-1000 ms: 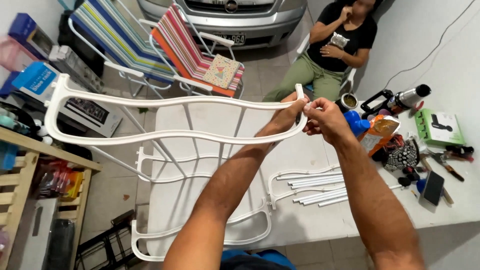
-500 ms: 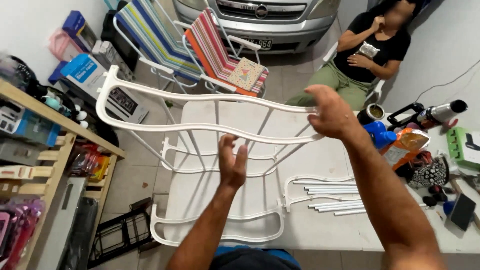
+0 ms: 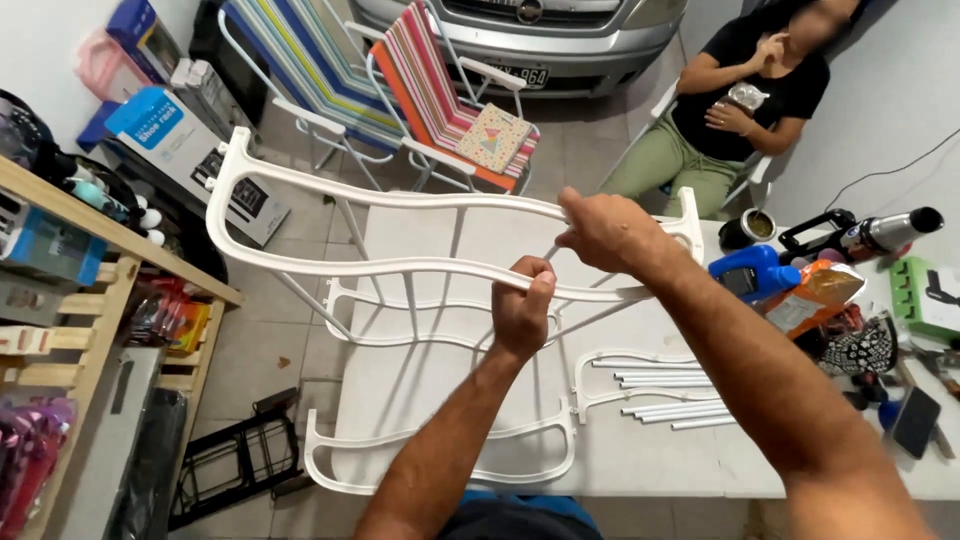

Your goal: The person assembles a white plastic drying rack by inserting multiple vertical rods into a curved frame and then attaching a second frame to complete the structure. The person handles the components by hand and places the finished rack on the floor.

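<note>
Your 2 hands hold the white frame (image 3: 400, 235) above the table (image 3: 640, 450) — left hand (image 3: 522, 310) wrapped around its lower bar, right hand (image 3: 605, 232) closed on the upper bar.

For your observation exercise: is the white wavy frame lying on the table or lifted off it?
Lifted. Both hands, the left on the lower rail and the right on the upper, hold the white frame above the table.

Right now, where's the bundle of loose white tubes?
Head view: the loose white tubes lie on the white table, right of centre, below the person's right forearm and left of the blue bottle and clutter.
</note>
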